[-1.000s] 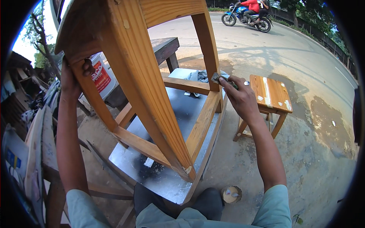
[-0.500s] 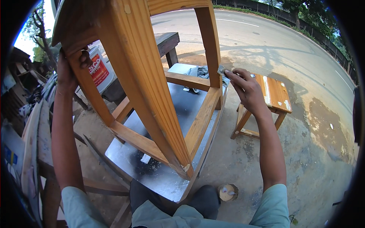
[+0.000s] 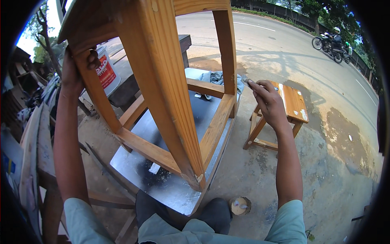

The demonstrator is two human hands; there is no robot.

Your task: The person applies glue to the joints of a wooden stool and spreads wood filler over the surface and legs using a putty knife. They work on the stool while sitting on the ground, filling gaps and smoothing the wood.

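A varnished wooden stool (image 3: 156, 69) stands on a low silver-topped table (image 3: 140, 158) in front of me, one thick leg close to my view. My left hand (image 3: 74, 73) is wrapped round its upper left leg. Beside the far right leg, my right hand (image 3: 270, 101) pinches a small grey piece (image 3: 245, 81) that looks like folded sandpaper. The piece is slightly apart from the leg. Pale patches of filler show on the near leg. A crumpled blue-grey cloth (image 3: 213, 78) lies at the table's far end.
A smaller wooden stool (image 3: 293, 106) with white filler patches stands on the ground at right. A round container of pale paste (image 3: 239, 206) sits near my knee. A white and red bucket (image 3: 107, 73) rests on a dark bench. A motorcycle (image 3: 334, 48) is on the road.
My right hand and the grey piece have moved a little right and down, away from the leg. The upper part of the stool appears shifted slightly right. A motorcycle has come into view.
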